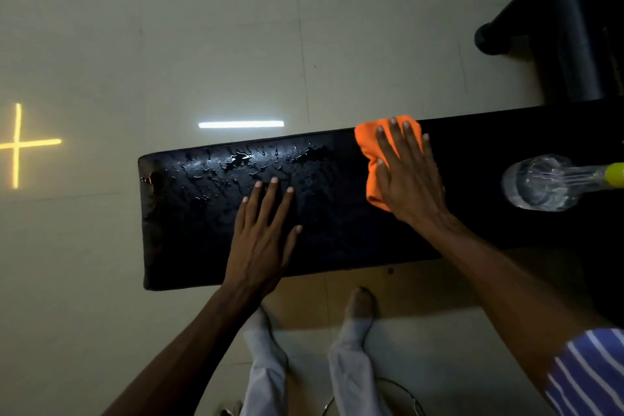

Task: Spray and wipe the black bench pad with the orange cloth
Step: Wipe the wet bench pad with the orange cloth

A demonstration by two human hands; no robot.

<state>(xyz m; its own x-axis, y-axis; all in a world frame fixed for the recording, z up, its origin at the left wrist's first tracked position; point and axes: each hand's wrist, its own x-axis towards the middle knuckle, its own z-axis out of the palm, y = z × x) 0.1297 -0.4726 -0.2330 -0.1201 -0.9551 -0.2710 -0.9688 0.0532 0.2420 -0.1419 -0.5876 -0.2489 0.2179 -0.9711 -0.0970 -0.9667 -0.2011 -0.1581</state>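
Wiping step: right hand (pixel 410 179), fingers (pixel 385 145) spread flat, pressing crumpled orange cloth (pixel 371 179) onto long black padded bench pad (pixel 337 240). Left hand (pixel 261 236) open, empty, bracing beside. Next, probably: sweep toward droplets (pixel 243 159) at left end.

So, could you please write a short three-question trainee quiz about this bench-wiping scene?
1. True or false: the right hand presses the orange cloth flat on the black bench pad.
2. Where do the droplets lie? A) left of the cloth B) under the bottle C) on the floor
3. Fill in: the left hand rests ____ on the pad, holding nothing.

Key:
1. True.
2. A; the clear spray bottle lies on its side to the right.
3. Open (flat).
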